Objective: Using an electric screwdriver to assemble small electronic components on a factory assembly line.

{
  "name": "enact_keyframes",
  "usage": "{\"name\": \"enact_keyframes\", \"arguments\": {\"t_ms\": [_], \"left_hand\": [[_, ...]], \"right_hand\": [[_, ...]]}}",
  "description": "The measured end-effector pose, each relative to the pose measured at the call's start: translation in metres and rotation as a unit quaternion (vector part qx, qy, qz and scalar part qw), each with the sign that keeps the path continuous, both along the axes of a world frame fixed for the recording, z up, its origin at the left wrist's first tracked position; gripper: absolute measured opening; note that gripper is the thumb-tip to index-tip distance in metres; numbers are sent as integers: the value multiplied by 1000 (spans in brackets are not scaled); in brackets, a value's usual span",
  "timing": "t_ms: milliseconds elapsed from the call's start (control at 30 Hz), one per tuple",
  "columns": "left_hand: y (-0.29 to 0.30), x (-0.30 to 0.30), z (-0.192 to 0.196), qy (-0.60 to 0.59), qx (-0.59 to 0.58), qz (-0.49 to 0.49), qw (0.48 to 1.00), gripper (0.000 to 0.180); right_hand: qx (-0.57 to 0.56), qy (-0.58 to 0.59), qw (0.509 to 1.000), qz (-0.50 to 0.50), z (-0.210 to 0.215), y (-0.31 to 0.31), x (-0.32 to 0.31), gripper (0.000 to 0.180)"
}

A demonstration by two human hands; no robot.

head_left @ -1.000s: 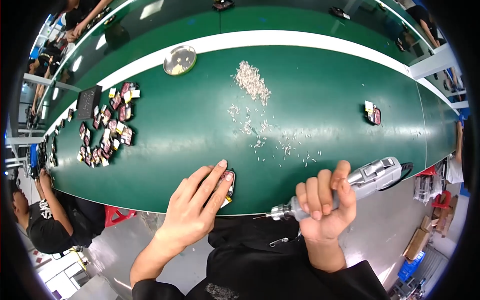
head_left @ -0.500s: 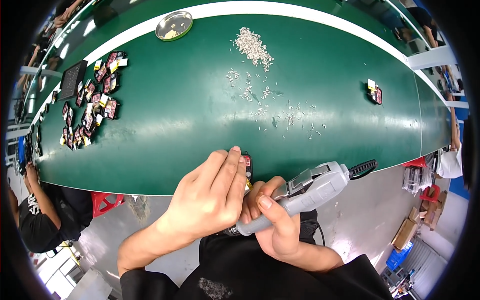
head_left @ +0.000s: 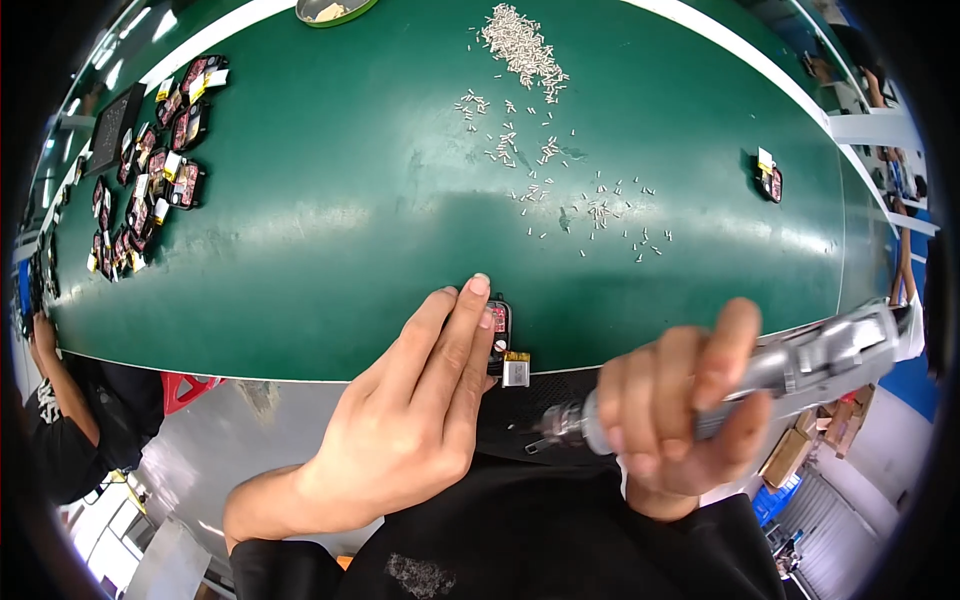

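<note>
At the near edge of the green table my left hand (head_left: 415,410) grips a small black electronic device (head_left: 501,318) with a red circuit board. Its fingers are long and close together over the device's left side, and the thumb is hidden. A silver battery with yellow tape (head_left: 516,369) hangs off the device's near end. My right hand (head_left: 680,410), blurred by motion, is wrapped round a grey electric screwdriver (head_left: 800,365). The tool lies tilted, its bit end (head_left: 540,442) pointing left, below the battery and apart from the device.
Loose small screws (head_left: 522,45) lie in a pile and scattered across the far middle. Several similar devices (head_left: 150,190) cluster at left beside a black tray (head_left: 115,128). One device (head_left: 769,184) lies far right. A round dish (head_left: 335,10) stands at the back. Another person's arm (head_left: 62,385) is at left.
My right hand has carried the screwdriver away to the right, uncovering the battery. My left hand stays on the device. The view has shifted, so the far things sit higher.
</note>
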State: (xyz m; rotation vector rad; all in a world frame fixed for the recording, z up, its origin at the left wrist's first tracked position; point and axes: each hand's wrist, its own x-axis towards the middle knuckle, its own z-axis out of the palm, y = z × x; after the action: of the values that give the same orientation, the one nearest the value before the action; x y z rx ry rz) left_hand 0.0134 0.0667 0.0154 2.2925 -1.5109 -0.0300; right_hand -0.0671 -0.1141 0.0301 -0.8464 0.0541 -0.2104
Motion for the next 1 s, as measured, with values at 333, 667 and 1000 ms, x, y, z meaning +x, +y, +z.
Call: {"name": "enact_keyframes", "arguments": {"t_ms": [333, 667, 1000], "left_hand": [[-3, -2, -11, -104, -36, 11, 994, 32], [-2, 0, -17, -106, -64, 22, 992, 27], [4, 4, -6, -77, -51, -10, 996, 30]], "right_hand": [[-80, -106, 991, 29, 0, -24, 53, 31], [-119, -78, 989, 34, -2, -17, 59, 27], [-280, -106, 950, 85, 7, -10, 70, 22]]}}
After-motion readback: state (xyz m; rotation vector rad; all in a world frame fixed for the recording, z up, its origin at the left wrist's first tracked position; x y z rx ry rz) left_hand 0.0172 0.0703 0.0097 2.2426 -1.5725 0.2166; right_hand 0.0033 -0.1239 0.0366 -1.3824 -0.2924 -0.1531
